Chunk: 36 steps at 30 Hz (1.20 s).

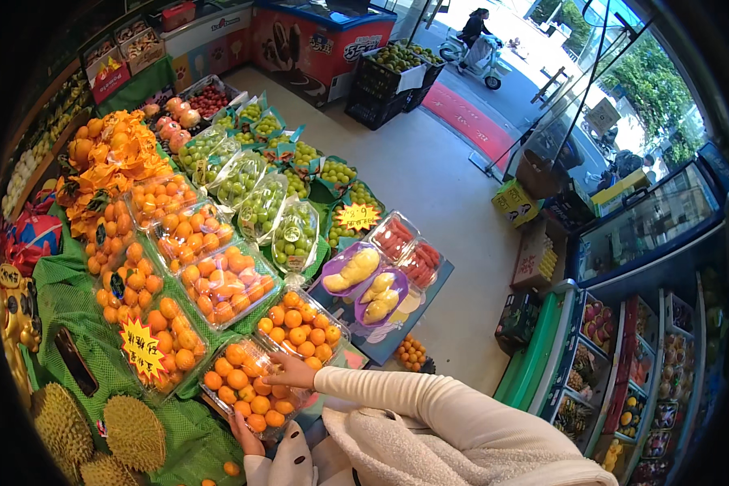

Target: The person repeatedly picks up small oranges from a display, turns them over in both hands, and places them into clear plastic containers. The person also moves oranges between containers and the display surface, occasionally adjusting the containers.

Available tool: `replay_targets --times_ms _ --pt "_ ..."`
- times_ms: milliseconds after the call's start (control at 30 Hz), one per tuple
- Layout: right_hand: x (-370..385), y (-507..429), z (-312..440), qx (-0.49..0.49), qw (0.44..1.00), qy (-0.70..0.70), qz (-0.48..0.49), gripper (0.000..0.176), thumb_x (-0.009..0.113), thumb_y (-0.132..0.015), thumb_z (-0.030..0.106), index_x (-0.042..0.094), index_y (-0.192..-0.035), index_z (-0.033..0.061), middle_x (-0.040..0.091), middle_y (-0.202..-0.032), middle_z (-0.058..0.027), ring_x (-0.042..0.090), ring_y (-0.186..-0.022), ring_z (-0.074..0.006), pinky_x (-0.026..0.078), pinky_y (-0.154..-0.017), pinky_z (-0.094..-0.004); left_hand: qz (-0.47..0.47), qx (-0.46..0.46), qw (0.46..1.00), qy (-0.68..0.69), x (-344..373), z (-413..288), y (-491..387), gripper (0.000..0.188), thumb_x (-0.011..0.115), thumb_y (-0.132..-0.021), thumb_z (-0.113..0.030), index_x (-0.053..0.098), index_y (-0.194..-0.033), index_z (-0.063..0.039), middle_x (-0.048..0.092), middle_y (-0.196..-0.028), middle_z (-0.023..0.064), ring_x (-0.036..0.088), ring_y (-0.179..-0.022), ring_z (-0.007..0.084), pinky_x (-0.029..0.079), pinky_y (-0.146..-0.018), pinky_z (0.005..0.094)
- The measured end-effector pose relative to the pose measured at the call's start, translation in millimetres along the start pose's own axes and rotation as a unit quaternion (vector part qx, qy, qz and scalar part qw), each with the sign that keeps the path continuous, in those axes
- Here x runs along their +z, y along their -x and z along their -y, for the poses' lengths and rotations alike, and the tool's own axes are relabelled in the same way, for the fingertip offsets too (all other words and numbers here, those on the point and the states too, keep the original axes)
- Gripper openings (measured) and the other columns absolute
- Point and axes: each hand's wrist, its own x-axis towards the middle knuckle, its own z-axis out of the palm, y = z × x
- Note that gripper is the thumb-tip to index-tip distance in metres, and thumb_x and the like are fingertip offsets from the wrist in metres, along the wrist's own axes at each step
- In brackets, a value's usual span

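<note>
Before me stands a clear plastic box of small oranges, tilted slightly. My left hand is at its near edge, with the fingers up along the side wall. Over the box's right side reaches my right hand, its fingertips over the fruit; whether they grip the rim or an orange cannot be told. Just beyond is a second clear box of oranges. To the left lies another box of oranges with a yellow starburst price sign bearing writing.
Durians and a dark smartphone lie on green netting at left. Bagged green grapes spread beyond. Peeled durian packs rest on a low table at right. Loose oranges lie by my left hand. A refrigerated display stands right.
</note>
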Motion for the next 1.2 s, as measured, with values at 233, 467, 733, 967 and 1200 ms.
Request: replay_targets --times_ms 233,467,733,967,1200 --pt "-8.2 16.1 -11.9 0.088 0.99 0.028 0.108 0.057 0.079 -0.075 0.042 0.058 -0.107 -0.001 0.063 -0.084 -0.0085 0.062 -0.077 -0.0203 0.051 -0.066 -0.0354 0.018 0.005 1.0 -0.013 -2.4 -1.4 -3.8 0.055 0.054 -0.098 -0.038 0.036 -0.137 -0.004 0.047 -0.135 0.0145 0.053 -0.12 0.0284 0.046 -0.098 0.04" --pt "-1.1 17.2 -12.9 0.071 0.995 -0.038 0.057 0.047 0.083 -0.072 0.031 0.058 -0.097 -0.0003 0.061 -0.078 -0.0059 0.06 -0.072 -0.0183 0.048 -0.059 -0.0346 0.035 0.027 0.999 -0.022 -6.1 -1.9 -8.4 0.057 0.056 -0.097 -0.04 0.038 -0.138 -0.004 0.048 -0.134 0.0153 0.055 -0.118 0.0297 0.048 -0.096 0.0409" --pt "-2.2 14.0 -22.5 0.094 0.991 -0.024 0.093 0.07 0.082 -0.073 0.024 0.05 -0.128 -0.003 0.064 -0.096 -0.0088 0.065 -0.083 -0.0205 0.054 -0.064 -0.0331 -0.006 0.037 0.998 -0.044 7.9 -6.0 -3.3 0.048 0.055 -0.099 -0.033 0.039 -0.131 -0.002 0.05 -0.129 0.0147 0.056 -0.114 0.0265 0.048 -0.094 0.0375" --pt "-4.2 -5.4 0.4 0.067 0.997 0.029 -0.009 0.051 0.085 -0.068 0.032 0.057 -0.096 0.0015 0.061 -0.085 -0.0094 0.06 -0.074 -0.0192 0.051 -0.054 -0.0327 0.063 -0.005 0.998 -0.007 -12.3 -27.2 -9.7 0.036 0.068 -0.091 -0.02 0.047 -0.114 -0.003 0.056 -0.104 0.0056 0.057 -0.093 0.0166 0.049 -0.077 0.0326" --pt "-20.3 15.7 8.2 0.097 0.992 0.086 -0.004 0.062 0.086 -0.064 0.033 0.052 -0.106 0.0039 0.058 -0.098 -0.0105 0.061 -0.083 -0.0183 0.054 -0.058 -0.0336 0.094 0.013 0.993 -0.074 21.0 -43.0 13.8 0.03 0.07 -0.088 -0.009 0.046 -0.105 -0.004 0.058 -0.096 0.0034 0.059 -0.083 0.0121 0.05 -0.068 0.0257"
